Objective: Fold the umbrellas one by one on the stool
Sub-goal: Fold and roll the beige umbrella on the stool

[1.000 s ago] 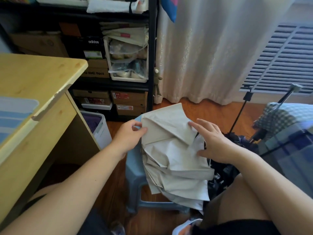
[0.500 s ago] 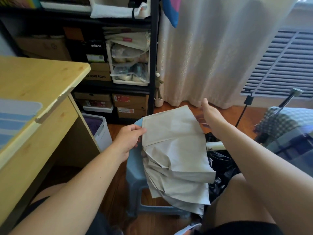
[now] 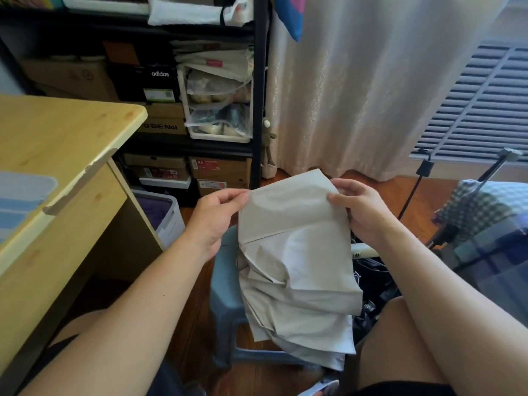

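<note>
A beige umbrella (image 3: 297,267) lies collapsed over the blue plastic stool (image 3: 225,284), its canopy panels stacked in loose pleats. My left hand (image 3: 214,221) pinches the top panel's left edge. My right hand (image 3: 360,212) grips the same panel's right edge, fingers curled over the fabric. The top panel is stretched flat between both hands. The umbrella's white handle (image 3: 363,251) pokes out to the right behind my right wrist. A dark umbrella (image 3: 371,284) lies on the floor to the right of the stool, partly hidden by the beige canopy.
A wooden desk (image 3: 57,155) stands at the left. A black shelf (image 3: 257,95) with shoe boxes fills the back, a white bin (image 3: 168,215) below it. A curtain (image 3: 371,87) hangs behind. A checked cloth (image 3: 480,207) and black tripod (image 3: 414,190) sit at the right.
My right hand came back from reaching beyond the canopy and took hold of the top panel's right edge. The panel is now pulled flat between both hands and lifted slightly.
</note>
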